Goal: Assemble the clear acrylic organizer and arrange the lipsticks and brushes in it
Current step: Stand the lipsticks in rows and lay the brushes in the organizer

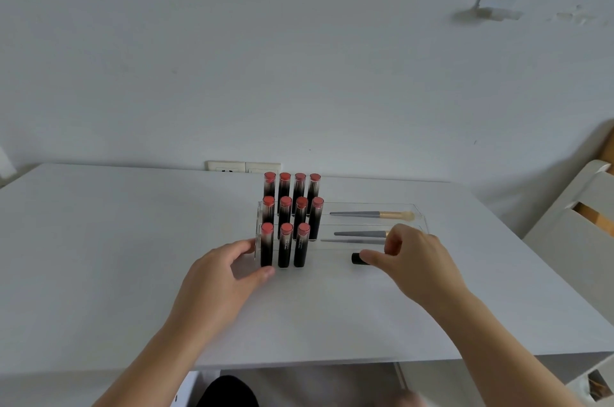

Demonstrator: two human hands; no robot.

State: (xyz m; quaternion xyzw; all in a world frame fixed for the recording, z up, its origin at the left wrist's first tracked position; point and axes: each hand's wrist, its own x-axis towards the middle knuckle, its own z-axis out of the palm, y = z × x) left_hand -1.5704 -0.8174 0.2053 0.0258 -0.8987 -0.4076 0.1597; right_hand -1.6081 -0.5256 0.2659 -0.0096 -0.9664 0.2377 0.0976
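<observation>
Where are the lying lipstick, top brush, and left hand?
lying lipstick point(358, 258), head view, its black end.
top brush point(355, 213), head view, its grey handle.
left hand point(229, 268), head view, back of hand.

The lipsticks point(285, 245) are black tubes with coral-red tops, standing in a clear, colourless acrylic organizer point(422, 211). The brushes point(372, 214) have grey handles, and one shows a pale cream-gold ferrule and tip. A loose lipstick point(358, 258) is black. The bench point(116, 257) is plain white, the wall point(232, 57) off-white.
</observation>
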